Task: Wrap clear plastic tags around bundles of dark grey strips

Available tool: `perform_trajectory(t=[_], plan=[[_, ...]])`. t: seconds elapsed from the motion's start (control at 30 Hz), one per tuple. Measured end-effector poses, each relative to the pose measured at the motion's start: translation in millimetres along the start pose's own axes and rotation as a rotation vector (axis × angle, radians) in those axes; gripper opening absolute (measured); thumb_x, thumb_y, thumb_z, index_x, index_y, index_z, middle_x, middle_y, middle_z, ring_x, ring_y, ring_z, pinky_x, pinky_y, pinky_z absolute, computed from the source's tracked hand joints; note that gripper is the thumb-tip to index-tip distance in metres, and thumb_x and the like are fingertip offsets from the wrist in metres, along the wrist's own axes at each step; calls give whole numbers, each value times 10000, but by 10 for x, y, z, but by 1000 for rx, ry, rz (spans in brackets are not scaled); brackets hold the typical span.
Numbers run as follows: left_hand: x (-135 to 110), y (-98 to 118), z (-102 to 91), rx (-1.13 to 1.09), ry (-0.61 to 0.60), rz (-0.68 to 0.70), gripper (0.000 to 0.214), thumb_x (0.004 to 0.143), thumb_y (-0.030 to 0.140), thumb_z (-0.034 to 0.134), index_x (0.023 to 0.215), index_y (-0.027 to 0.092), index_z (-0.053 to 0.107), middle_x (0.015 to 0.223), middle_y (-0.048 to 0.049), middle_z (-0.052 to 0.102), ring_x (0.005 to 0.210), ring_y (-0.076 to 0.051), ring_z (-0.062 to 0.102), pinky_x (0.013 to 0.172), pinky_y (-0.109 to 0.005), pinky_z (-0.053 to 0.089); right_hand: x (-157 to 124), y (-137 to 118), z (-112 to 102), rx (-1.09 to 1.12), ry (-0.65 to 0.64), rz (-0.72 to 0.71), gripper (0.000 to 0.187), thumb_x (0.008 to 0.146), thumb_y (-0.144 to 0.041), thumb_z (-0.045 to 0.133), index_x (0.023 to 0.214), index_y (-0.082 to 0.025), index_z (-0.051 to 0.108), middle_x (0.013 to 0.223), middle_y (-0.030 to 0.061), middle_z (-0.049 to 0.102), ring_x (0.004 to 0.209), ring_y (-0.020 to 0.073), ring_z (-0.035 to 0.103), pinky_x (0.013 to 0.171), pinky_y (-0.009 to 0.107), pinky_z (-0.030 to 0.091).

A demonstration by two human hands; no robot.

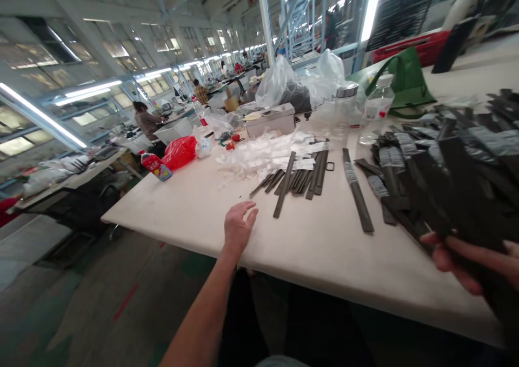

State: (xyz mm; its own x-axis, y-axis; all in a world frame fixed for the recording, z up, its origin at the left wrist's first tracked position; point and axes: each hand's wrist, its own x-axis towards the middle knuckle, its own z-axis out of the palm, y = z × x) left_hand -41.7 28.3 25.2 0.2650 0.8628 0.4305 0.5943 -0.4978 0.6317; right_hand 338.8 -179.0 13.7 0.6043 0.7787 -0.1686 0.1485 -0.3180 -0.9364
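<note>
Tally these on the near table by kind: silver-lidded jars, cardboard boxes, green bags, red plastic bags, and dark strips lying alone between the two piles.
Lone dark strip: 1
Silver-lidded jar: 1
Cardboard box: 1
Green bag: 1
Red plastic bag: 1
Total: 5
Strips in the left pile and right pile overlap too much to count.

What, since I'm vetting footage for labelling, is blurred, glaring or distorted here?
Head view: the light tube at far left burns out to white; head view, right edge: the right hand and the dark strips it grips are smeared; head view, nearer the middle: the left hand is clearer; head view overall: the room leans, stretched toward the sides.
</note>
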Motion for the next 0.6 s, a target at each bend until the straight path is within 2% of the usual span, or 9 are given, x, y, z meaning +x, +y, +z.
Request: perform_trajectory(t=[0.07,0.1,0.2,0.33,0.4,0.47,0.53,0.6], plan=[[48,-105,-71,224,-12,44,261,829,336,601,1044,229,703,1191,-107,659,1189,-277,523,1077,-441,295,-65,3,111,118,-211,213,567,410,-694,780,684,-199,744,597,170,628,392,140,501,391,359,318],[42,-165,-93,332,-34,41,272,828,353,603,1046,225,702,1227,-115,639,1230,-298,486,1094,-474,253,-91,14,159,162,-253,262,535,411,-675,791,673,-212,739,584,164,619,397,152,505,388,361,334],[-42,-375,-109,557,-95,16,279,828,407,592,991,215,714,1239,-128,626,1268,-355,431,1095,-560,173,-131,63,226,212,-240,179,462,537,-670,747,656,-223,735,475,135,553,363,156,474,344,327,303],[-18,-570,-119,652,-121,-24,286,836,405,578,974,189,706,1221,-144,629,1242,-381,445,1060,-601,185,-136,116,197,213,-235,132,452,630,-662,695,654,-212,734,437,118,532,350,152,465,335,299,297],[138,-556,-146,669,-103,-38,265,820,381,605,985,195,697,1222,-142,630,1241,-367,452,1053,-586,212,-155,125,194,199,-181,138,454,625,-661,692,664,-209,725,453,107,548,365,149,475,349,294,316],[369,-465,-168,653,-63,-10,228,795,341,637,969,205,691,1143,-124,670,1177,-325,515,1039,-520,276,-191,123,215,175,-94,126,477,615,-675,679,692,-205,710,479,82,571,392,156,490,373,292,349],[624,-319,-147,573,-24,18,158,790,324,636,895,217,688,987,-79,714,1003,-261,609,957,-410,376,-235,112,250,160,-10,94,505,611,-687,663,735,-198,688,511,50,594,434,170,515,424,301,402],[855,-146,-46,447,-12,-11,163,807,375,606,796,228,675,817,-26,717,795,-200,638,799,-312,435,-274,101,287,161,48,56,525,623,-691,644,779,-190,667,545,28,614,466,175,531,483,307,438]])
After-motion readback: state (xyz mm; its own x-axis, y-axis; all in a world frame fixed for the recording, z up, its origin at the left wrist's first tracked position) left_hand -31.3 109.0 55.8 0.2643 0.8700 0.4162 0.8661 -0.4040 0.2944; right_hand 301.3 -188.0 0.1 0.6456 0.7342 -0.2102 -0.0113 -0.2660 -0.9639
